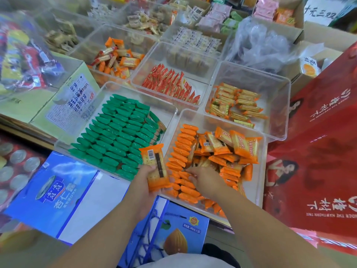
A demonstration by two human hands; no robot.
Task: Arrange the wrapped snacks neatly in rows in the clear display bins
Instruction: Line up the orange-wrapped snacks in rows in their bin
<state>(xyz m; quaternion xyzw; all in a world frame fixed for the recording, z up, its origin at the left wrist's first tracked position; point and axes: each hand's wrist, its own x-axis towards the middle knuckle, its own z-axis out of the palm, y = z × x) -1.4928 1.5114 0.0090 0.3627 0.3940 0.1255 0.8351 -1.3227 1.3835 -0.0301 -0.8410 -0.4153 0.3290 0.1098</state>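
Left hand (149,182): grips a small stack of orange packs (156,167), barcode side up, held over the seam between the two nearest bins.
Right hand (204,180): palm down inside the orange bin (263,171), fingers (190,171) curled onto the standing packs — whether they pinch one I cannot tell.
Orange bin: left part filled with rows of packs (180,157) set on edge; right part a loose pile (233,147) lying at all angles, some face up.
Green bin (104,88): just left of the orange one, packed with green packs (119,132) in tidy rows.
Farther bins: red sachets (172,84) lined up in the middle one; yellow-orange bars (235,105) loosely heaped in the right one; mixed orange snacks (116,59) jumbled behind on the left.
Surroundings: blue drink cartons (58,192) below the bins, a red gift box (320,155) to the right, a pale green carton (71,97) to the left.
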